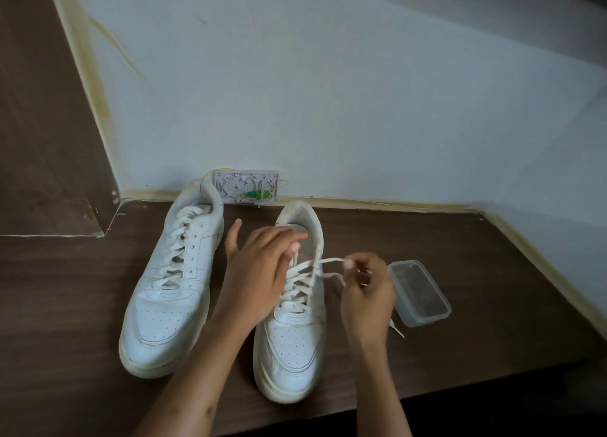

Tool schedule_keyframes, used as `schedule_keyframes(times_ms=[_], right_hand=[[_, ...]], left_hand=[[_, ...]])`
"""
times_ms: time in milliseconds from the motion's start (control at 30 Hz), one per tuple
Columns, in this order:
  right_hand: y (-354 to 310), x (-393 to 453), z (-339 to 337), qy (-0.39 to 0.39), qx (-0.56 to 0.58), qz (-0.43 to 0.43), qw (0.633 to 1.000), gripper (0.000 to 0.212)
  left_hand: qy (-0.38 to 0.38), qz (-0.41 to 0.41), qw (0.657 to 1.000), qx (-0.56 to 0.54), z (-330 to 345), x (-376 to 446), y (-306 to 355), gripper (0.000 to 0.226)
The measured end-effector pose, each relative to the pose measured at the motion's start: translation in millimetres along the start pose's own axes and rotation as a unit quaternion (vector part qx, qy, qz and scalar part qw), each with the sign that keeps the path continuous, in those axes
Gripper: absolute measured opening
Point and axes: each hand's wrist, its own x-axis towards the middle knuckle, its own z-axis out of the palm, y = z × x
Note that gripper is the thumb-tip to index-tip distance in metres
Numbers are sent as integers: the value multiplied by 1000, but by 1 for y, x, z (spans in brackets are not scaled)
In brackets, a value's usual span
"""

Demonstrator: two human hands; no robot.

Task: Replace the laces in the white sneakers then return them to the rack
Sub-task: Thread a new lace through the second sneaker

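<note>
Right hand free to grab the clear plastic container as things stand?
Probably not right away: the right hand is pinching the white lace of the right white sneaker. The clear plastic container sits just beside it on the brown wooden surface, nothing between.

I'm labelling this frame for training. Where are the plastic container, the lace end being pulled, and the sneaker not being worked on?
plastic container (418,292): head view, on its clear base.
lace end (330,262): head view, on the strand stretched towards the right hand.
left sneaker (157,318): head view, on its perforated toe box.
</note>
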Motion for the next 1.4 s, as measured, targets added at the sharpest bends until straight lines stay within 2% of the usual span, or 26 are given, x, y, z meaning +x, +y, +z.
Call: schedule_keyframes(times_ms=[100,167,233,300,367,433,467,533,633,700,767,833,933,1000,1067,1100,1167,1267,1333,1400], right_hand=[[2,15,-27,220,46,87,971,10],[3,18,-43,282,7,115,952,10],[5,16,-46,241,-72,95,963,22],[3,10,-35,127,-141,11,982,23],[4,3,-18,-18,-194,-82,977,17],[0,-5,-3,-132,-197,-101,966,18],[-2,-7,2,-152,-189,-100,965,14],[-2,-5,6,-107,-184,-106,971,3],[7,10,-9,71,-150,-43,985,12],[10,17,-26,189,-109,15,976,8],[13,18,-34,238,-131,64,960,5],[14,16,-33,198,-173,50,964,12],[9,9,-18,8,-219,-77,973,17],[6,3,-6,-121,-208,-108,965,22],[3,0,2,-163,-187,-109,963,16],[1,-1,4,-147,-189,-111,965,8],[4,3,1,-58,-197,-95,974,3],[6,14,-17,101,-150,4,983,9],[4,14,-23,122,-150,49,980,14],[2,10,-21,118,-187,42,974,14]], left_hand=[[-33,-17,999,-24,-4,-1,-13,36],[-47,-15,998,-45,-6,-1,-17,49],[-56,-15,995,-81,-6,0,-20,53],[-62,-11,991,-117,-6,1,-22,54],[-67,-13,987,-143,-8,1,-24,55],[-73,-21,984,-160,-10,2,-25,55],[-75,-24,983,-165,-11,2,-25,54],[-77,-27,982,-172,-12,1,-26,51],[-89,-30,980,-178,-13,0,-28,49],[-95,-31,979,-180,-13,0,-28,50],[-101,-33,978,-181,-14,1,-29,54],[-104,-36,976,-186,-15,0,-29,57],[-109,-37,975,-192,-16,0,-29,57],[-110,-38,974,-195,-16,-1,-28,54],[-110,-41,973,-198,-16,0,-28,51],[-109,-42,973,-199,-16,0,-28,50],[-106,-42,974,-198,-16,0,-28,48],[-104,-39,976,-189,-15,0,-28,48],[-108,-36,976,-184,-15,0,-27,49],[-105,-32,976,-187,-15,0,-27,45]])
